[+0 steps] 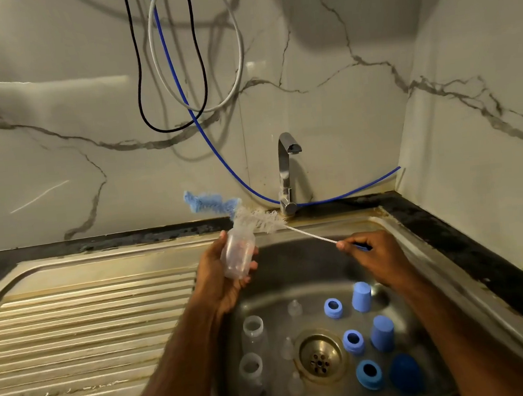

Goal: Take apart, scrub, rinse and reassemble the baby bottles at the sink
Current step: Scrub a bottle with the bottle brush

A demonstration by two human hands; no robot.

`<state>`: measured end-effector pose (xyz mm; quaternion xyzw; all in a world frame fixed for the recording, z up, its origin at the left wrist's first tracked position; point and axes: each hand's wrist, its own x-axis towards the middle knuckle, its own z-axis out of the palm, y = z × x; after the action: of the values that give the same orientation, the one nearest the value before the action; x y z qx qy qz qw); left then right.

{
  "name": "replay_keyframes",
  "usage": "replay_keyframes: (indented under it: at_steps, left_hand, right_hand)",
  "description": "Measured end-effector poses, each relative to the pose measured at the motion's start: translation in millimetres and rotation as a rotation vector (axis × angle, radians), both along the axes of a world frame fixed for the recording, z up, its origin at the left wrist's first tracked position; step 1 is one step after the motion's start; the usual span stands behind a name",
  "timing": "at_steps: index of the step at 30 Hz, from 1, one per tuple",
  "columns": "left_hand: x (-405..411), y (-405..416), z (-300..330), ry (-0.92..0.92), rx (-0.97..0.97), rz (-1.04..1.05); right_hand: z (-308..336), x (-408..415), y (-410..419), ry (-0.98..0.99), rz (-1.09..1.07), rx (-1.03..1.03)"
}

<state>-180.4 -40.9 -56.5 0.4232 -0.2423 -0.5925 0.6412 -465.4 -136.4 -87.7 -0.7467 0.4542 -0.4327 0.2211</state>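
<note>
Scrubbing is under way: the left hand (226,277) has its grip wrapped around a clear bottle (238,254) above the sink (394,226), while the right hand (372,255) pinches the brush (257,222) handle. Next, I'd guess, the bristles need steering into the bottle's mouth.

No readable text anywhere, faint reddish marks on the clear bottle (239,255) too blurred to make out, no brand legible on the tap (287,171), none on the blue caps and rings in the sink (418,246)
</note>
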Motion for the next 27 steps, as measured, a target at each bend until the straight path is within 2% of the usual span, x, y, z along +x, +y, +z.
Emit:
replay_keyframes:
  at_steps: [3,5,9,14,17,20,24,27]
  left_hand:
    - [-12.2,1.7,-1.0,-0.058,0.026,-0.032]
    - [-14.1,3.4,0.9,-0.025,0.017,-0.046]
    - [5.5,2.1,1.5,0.047,-0.002,-0.022]
    - [-11.2,0.3,-2.7,-0.079,0.017,-0.074]
    - [-6.6,-1.0,-1.1,-0.056,0.004,-0.059]
    - [8.1,-0.3,-3.4,-0.028,-0.023,-0.019]
    - [-11.9,-1.5,-4.2,-0.124,-0.026,-0.072]
    - [-22.1,-4.5,-5.9,-0.104,-0.042,-0.035]
  right_hand:
    - [0.8,21.9,6.7,-0.025,0.028,-0.042]
    - [1.7,29.0,7.5,-0.026,0.042,-0.063]
    - [2.8,3.1,3.0,-0.028,0.021,0.018]
    - [5.1,24.5,13.0,-0.044,0.064,-0.04]
    - [5.6,28.3,11.1,-0.039,0.083,-0.059]
    - [6.0,8.4,6.5,-0.012,0.06,0.014]
    - [6.6,22.5,15.3,0.006,0.095,0.013]
    - [6.3,36.4,17.5,0.01,0.117,0.011]
